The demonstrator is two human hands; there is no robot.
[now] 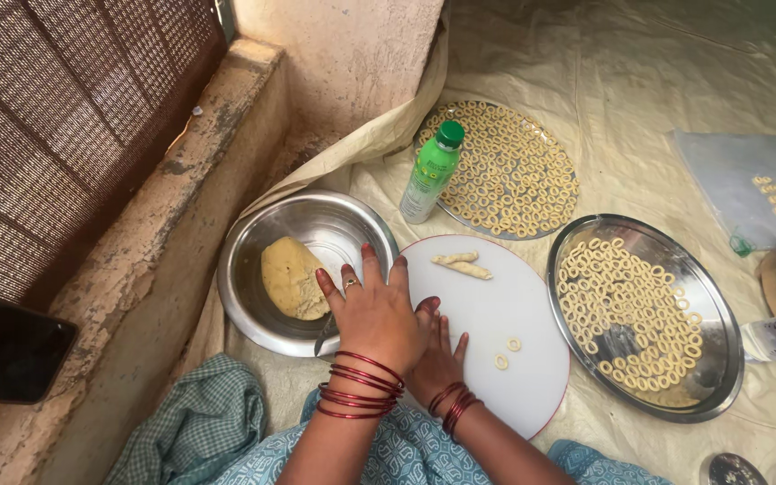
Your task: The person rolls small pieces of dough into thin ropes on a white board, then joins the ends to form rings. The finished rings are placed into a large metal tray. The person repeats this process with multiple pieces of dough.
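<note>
- Left hand [372, 310] stacked flat over right hand [436, 357], pressing on white board [505, 310]
- Two dough rolls [462, 264] far, two rings [507, 352] right
- Whatever's under the palms hidden

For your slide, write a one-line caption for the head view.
Stacked hands, left hand over right hand, press on a white round board beside trays of dough rings.

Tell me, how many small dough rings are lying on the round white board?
2. One dough ring lies right of the hands, the other dough ring just below it, both on the white board. The left hand and right hand may hide more.
</note>
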